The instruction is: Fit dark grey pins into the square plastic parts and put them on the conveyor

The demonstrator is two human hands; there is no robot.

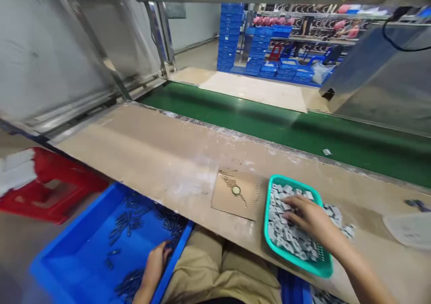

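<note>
Inside the blue bin (87, 241) at the lower left, my left hand (156, 263) is low against the right wall with its fingers curled. Small dark elongated parts (129, 221) lie scattered in that bin, some right by the fingertips; what the fingers hold, if anything, is hidden. My right hand (306, 216) reaches over the turquoise basket (328, 268), its fingers apart and pointing left. Its fingertips touch or hover just above the small grey-white pieces (283, 230) filling the basket. No piece shows clearly in its grasp.
A cardboard square (224, 200) with a round pale spot lies left of the basket. More pieces (336, 216) are heaped at its right, near a translucent lid-like sheet (409, 230). Beyond the table runs a green belt (262, 120) carrying one piece (326, 152). A red stool (57, 191) stands left.
</note>
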